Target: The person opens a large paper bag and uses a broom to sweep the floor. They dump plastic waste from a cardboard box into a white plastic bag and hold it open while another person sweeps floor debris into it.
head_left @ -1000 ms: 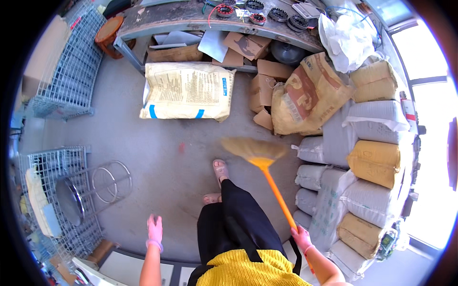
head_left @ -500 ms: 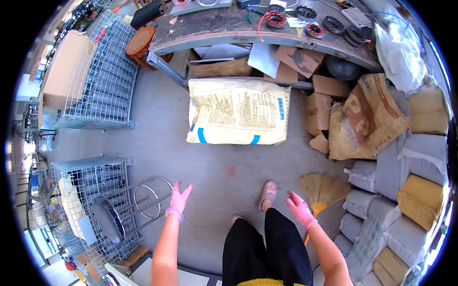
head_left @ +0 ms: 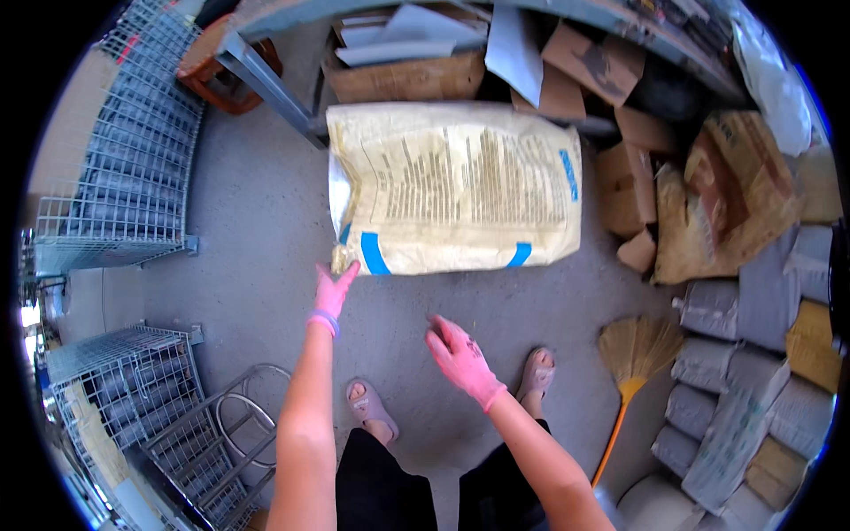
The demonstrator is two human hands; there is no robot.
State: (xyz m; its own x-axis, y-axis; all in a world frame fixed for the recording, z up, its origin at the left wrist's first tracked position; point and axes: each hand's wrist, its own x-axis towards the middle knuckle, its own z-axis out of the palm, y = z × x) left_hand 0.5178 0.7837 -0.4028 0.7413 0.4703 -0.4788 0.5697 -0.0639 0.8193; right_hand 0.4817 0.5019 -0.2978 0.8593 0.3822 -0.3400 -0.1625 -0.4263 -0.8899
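A large cream paper sack (head_left: pixel 452 190) with blue marks lies flat on the floor before me, printed side up. My left hand (head_left: pixel 333 290), in a pink glove, is at the sack's near left corner. Its thumb and fingers are apart, one on each side of the crumpled tip; whether they press on it is hard to tell. My right hand (head_left: pixel 462 358), also gloved in pink, hovers short of the sack's near edge. Its fingers are loosely stretched and nothing is in them.
Behind the sack stands a metal-framed workbench (head_left: pixel 266 84) with a cardboard box (head_left: pixel 407 80) underneath. Wire cages (head_left: pixel 133 159) and a metal stool (head_left: pixel 252 425) are at left. On the right are a broom (head_left: pixel 639 354), torn cartons (head_left: pixel 627 181), a brown sack (head_left: pixel 735 212) and stacked grey sacks (head_left: pixel 708 363).
I have stepped closer to the cream sack. My left hand has reached its near left corner, and my right hand has swung inward from beside the broom.
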